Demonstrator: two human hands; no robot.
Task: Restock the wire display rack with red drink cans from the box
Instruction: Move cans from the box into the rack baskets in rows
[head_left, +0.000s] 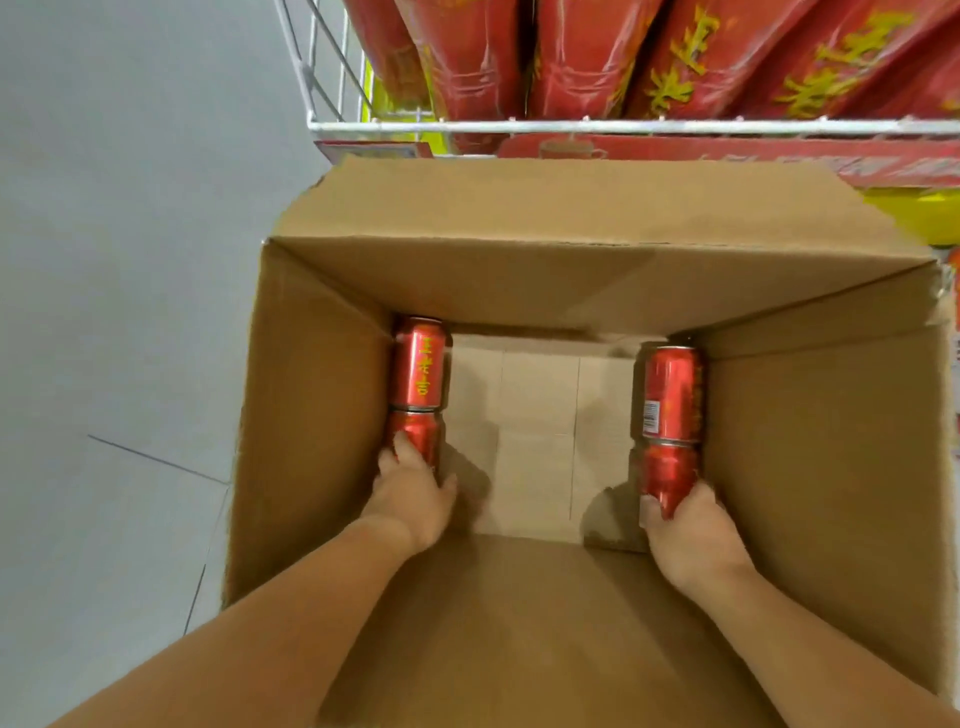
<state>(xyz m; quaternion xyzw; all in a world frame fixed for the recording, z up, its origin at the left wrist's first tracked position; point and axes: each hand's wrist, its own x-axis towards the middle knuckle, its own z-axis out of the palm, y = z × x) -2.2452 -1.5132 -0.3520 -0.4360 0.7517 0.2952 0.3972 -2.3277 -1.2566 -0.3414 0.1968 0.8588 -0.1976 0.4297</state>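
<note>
An open cardboard box (810, 467) stands on the floor below me. Against its left wall lie two red cans end to end: a far can (420, 364) and a near can (415, 436). My left hand (415, 499) is closed around the near one. Against the right wall lie two more: a far can (670, 389) and a near can (667, 475), which my right hand (685, 530) grips. The white wire display rack (623, 126) is just beyond the box, filled with red can packs (587, 52).
Grey tiled floor (114, 312) spreads to the left of the box. The box's far flap (571, 202) leans up against the rack's front. A red sign strip (779, 156) runs under the rack's front wire.
</note>
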